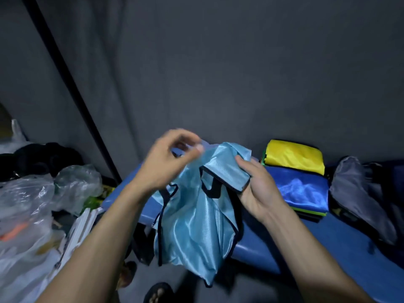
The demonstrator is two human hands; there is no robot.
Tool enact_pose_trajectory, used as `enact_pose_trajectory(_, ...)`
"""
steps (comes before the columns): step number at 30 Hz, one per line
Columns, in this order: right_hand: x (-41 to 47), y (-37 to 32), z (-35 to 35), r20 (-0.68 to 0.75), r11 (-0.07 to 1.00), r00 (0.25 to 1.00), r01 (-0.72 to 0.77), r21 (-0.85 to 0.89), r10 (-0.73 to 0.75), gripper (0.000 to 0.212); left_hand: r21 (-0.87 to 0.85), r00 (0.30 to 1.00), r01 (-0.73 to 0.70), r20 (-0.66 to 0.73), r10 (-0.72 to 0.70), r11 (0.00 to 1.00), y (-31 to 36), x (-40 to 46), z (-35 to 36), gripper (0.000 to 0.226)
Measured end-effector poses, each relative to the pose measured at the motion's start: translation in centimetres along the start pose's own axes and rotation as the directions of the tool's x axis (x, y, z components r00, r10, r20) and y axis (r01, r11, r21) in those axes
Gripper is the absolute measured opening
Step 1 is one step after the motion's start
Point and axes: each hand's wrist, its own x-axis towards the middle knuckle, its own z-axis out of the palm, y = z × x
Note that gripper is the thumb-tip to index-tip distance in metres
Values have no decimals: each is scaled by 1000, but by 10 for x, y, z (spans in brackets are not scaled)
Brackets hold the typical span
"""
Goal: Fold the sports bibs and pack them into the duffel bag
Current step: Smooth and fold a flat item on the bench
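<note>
Bibs are the business here, and the one in hand is a pale blue bib [194,217] with dark trim, hanging in the air at the centre of the head view, above the near edge of a blue bench [328,254].

At nine o'clock sit crumpled plastic bags [32,206], near enough that the bib's dangling tail could snag one if it swings left.

The left hand [166,162] is at about eleven o'clock of the bib, fingers curled toward its top edge. It is blurred, so I cannot tell whether it truly pinches the cloth. If it does not, the whole weight hangs from the other side and the slick fabric may slide free.

The right hand [255,189] grips the doubled-over upper part at about one o'clock, thumb on top, fingers beneath. The two hands are close together, but not touching. The shoulder loops hang open below; a fold made now could trap a strap crooked.

At two to three o'clock lies a stack of folded bibs [299,182], yellow over blue with green edges under. A careless drop there could topple it.

At three o'clock slumps a grey bag [358,193], probably the duffel. Its mouth is not visible, so packing may need a hand to open it.
</note>
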Motion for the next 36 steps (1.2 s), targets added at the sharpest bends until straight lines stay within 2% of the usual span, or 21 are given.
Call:
enact_pose_trajectory(1, -3, 0, 2, 9, 1000, 1000, 2, -23, -2, 36, -86, 979, 5, 206, 13, 996, 4, -10, 7, 38)
enact_pose_trajectory(2, -8, -1, 5, 28, 999, 1000, -6, -48, 7, 37, -38, 942, -40, 333, 50, 998, 7, -18, 15, 51)
enact_pose_trajectory(3, -11, -2, 6, 54, 997, 998, -18, -70, 22, 38, 76, 934, -117, 347, 84, 990, 3, -22, 24, 56)
enact_pose_trajectory(5, -18, -5, 6, 113, 992, 992, -43, -119, 57, 43, 134, 966, -171, 216, 140, 976, -3, -22, 34, 40)
enact_pose_trajectory(7, -23, -8, 3, 137, 987, 989, -36, -158, 58, 48, -61, 990, -89, 105, 95, 994, -1, -20, 36, 17)
enact_pose_trajectory(9, -26, -9, -4, 165, 985, 986, -8, -173, 37, 47, -290, 997, 55, 70, -36, 956, 9, -20, 35, 19)
enact_pose_trajectory(11, -29, -11, -10, 198, 975, 980, 25, -219, 19, 41, -502, 982, 183, 59, -178, 845, 18, -22, 32, 24)
enact_pose_trajectory(13, -34, -13, -16, 230, 960, 973, 72, -271, -8, 35, -647, 950, 256, 30, -311, 718, 23, -23, 28, 18)
enact_pose_trajectory(16, -39, -19, -20, 211, 939, 975, 132, -318, -65, 28, -780, 832, 353, 8, -555, 517, 28, -23, 18, 16)
enact_pose_trajectory(17, -41, -22, -22, 182, 928, 979, 151, -340, -92, 24, -801, 802, 355, -3, -597, 482, 27, -23, 15, 17)
enact_pose_trajectory(18, -42, -24, -23, 147, 916, 982, 164, -367, -117, 22, -809, 786, 345, -28, -618, 476, 27, -24, 13, 16)
enact_pose_trajectory(20, -43, -25, -24, 84, 915, 988, 154, -373, -132, 32, -817, 767, 314, -81, -636, 483, 26, -26, 9, 16)
enact_pose_trajectory(22, -45, -24, -22, 61, 925, 990, 141, -352, -127, 46, -800, 743, 316, -126, -657, 510, 23, -27, 8, 16)
enact_pose_trajectory(24, -46, -22, -20, 68, 937, 990, 136, -322, -121, 51, -763, 728, 347, -147, -670, 545, 20, -28, 9, 16)
enact_pose_trajectory(28, -44, -22, -18, 142, 944, 988, 101, -315, -58, 26, -736, 791, 376, -62, -609, 563, 14, -32, 14, 12)
enact_pose_trajectory(30, -45, -21, -18, 200, 928, 980, 77, -366, -3, 31, -721, 813, 361, -67, -579, 591, 13, -35, 13, 21)
enact_pose_trajectory(33, -50, -15, -16, 284, 832, 950, 51, -553, 130, 36, -644, 865, 350, -57, -499, 680, 16, -41, 13, 27)
enact_pose_trajectory(36, -53, 0, -15, 318, 755, 911, 13, -655, 261, 36, -594, 870, 376, -37, -491, 711, 13, -45, 13, 33)
